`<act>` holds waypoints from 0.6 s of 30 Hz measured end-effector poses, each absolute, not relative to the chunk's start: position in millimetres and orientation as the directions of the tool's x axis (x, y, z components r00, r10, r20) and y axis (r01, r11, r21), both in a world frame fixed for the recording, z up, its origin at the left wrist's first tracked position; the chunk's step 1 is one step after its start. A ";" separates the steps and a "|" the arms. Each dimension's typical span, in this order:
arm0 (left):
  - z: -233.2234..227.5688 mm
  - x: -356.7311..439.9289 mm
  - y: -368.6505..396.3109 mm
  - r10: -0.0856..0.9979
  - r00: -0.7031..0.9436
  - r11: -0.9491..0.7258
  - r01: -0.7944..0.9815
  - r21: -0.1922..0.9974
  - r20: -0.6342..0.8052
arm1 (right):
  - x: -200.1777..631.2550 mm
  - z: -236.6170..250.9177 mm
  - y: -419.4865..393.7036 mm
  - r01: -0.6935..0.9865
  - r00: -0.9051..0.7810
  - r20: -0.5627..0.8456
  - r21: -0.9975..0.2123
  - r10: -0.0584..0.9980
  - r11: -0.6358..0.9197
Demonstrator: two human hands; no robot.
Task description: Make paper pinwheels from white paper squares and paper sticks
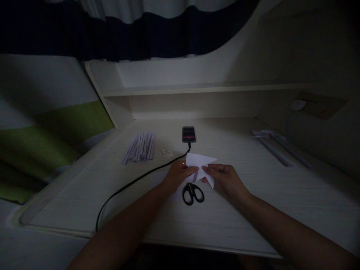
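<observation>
Paper (200, 162) — pinched by left hand (177, 175) and right hand (225, 178) fingers — above scissors (192, 193).

Colours and patterns, dim light

White folded paper (200, 163) is held in both hands, a gold-toned ring seen on the left hand (177, 175). Black handles are noted on the scissors (192, 193) at 6 o'clock of the paper. A black cable (135, 182) is traced toward 8 o'clock. Pale lilac-white paper strips (140, 147) lie at 10 o'clock. The desk (253, 210) is cream with fine wood-grain streaks. A green-and-white cover (42, 138) is seen at 9 o'clock.
</observation>
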State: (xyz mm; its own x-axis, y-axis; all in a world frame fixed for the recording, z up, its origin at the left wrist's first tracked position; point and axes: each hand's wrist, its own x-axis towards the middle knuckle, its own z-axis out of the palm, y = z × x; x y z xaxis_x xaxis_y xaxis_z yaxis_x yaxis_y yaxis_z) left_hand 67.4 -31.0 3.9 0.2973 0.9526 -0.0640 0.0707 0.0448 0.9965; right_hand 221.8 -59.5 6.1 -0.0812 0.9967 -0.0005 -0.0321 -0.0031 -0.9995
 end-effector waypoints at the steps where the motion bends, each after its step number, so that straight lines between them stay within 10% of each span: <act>1: 3.4 67.5 -30.7 0.951 0.303 0.045 0.070 0.997 -0.064 | 222.0 5.8 -59.4 -0.029 -0.084 0.002 -1.000 0.996 0.000; 18: 2.3 68.3 -30.6 0.951 0.303 0.031 0.103 0.994 -0.061 | 219.4 -8.7 -53.4 0.010 -0.059 -0.014 -1.000 0.998 -0.013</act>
State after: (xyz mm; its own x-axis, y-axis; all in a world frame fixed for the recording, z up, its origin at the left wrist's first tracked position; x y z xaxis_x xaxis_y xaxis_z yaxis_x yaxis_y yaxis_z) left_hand 68.3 -30.6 2.3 0.3032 0.9510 -0.0614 0.1033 0.0312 0.9942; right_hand 219.4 -53.4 -8.7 -0.0591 0.9982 -0.0137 0.0098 -0.0131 -0.9999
